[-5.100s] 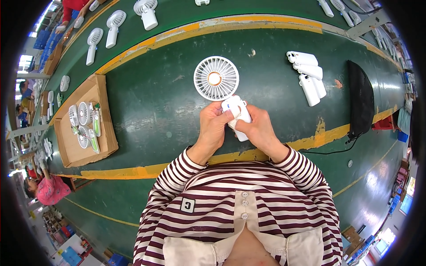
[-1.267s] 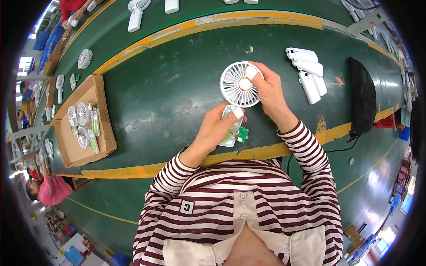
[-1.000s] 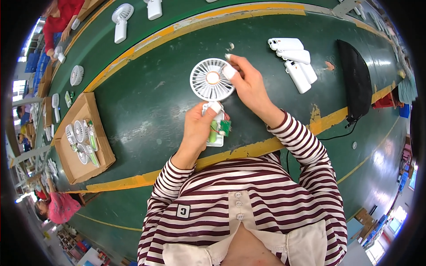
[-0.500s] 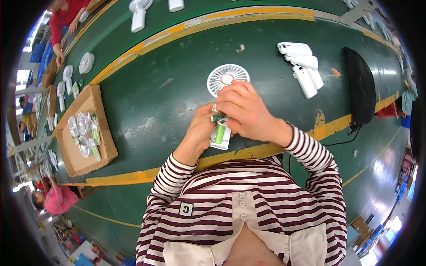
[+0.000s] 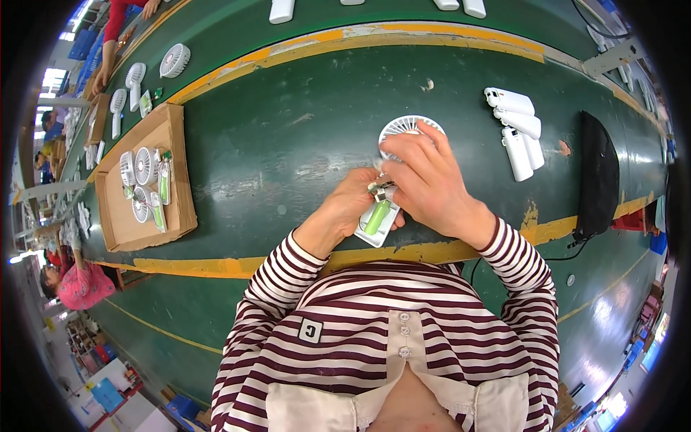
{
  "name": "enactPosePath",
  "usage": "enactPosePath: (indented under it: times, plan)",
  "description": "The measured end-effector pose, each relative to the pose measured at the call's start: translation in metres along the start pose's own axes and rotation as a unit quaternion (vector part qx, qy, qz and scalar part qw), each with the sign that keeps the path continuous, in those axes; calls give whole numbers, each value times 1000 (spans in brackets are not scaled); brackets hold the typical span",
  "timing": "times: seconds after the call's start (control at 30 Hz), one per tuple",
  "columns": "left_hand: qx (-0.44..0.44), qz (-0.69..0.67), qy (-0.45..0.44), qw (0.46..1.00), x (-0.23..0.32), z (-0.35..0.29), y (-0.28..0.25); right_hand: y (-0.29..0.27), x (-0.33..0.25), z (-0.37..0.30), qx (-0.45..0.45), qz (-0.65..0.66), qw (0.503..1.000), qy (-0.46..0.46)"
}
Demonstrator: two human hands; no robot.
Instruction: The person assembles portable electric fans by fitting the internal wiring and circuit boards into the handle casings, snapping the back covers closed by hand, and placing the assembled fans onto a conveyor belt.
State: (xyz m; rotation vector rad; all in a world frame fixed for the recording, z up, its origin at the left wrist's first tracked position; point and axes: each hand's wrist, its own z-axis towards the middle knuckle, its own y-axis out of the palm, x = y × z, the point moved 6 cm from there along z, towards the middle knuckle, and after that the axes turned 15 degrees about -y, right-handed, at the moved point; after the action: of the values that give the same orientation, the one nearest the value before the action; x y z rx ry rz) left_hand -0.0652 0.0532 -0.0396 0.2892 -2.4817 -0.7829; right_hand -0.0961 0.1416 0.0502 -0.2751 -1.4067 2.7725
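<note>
A white handheld fan is between my hands near the table's front edge, its round grille [image 5: 404,127] pointing away from me. Its handle shell [image 5: 389,225] lies open, showing a green cylindrical battery [image 5: 376,217] and a small green circuit board [image 5: 379,189]. My left hand [image 5: 349,201] is closed around the fan's left side, fingertips by the board. From the right, my right hand [image 5: 435,183] curls over the neck and handle. Its index finger lies across the grille, and one fingertip shows beside the handle. What its thumb and other fingertips pinch is hidden.
On the left, a cardboard tray [image 5: 115,223] holds several fan parts with green batteries. White handle shells [image 5: 515,129] lie at the right, by a black pouch [image 5: 599,176] and its cable. Beyond the yellow edge, a green belt [image 5: 317,20] carries white parts. A red-sleeved co-worker's arm [image 5: 111,43] reaches in far left.
The whole view has shifted, so the table's things sit differently in the picture. The handle now slants more, its near end toward the left. My right index finger has lifted slightly.
</note>
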Motion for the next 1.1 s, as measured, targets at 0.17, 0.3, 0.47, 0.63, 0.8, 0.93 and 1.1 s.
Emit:
enactPosePath:
  times: [0.17,0.3,0.47,0.63,0.8,0.93,1.1]
  plan:
    - [-20,39,-22,999,-5,3,2,17,0,2,-205,109,972,34]
    - [-30,-4,10,999,-1,2,6,17,-1,6,-252,109,961,32]
    - [-14,20,-27,999,-4,3,4,20,1,3,-264,134,955,12]
    - [4,44,-85,995,-11,0,5,16,19,5,-232,149,959,63]
    - [2,25,-39,999,0,-4,4,-1,15,9,-58,128,987,74]
    - [2,36,-37,999,0,-1,3,-2,7,5,18,96,994,53]
    - [17,-109,36,993,1,1,-6,-6,-10,-2,112,42,992,41]
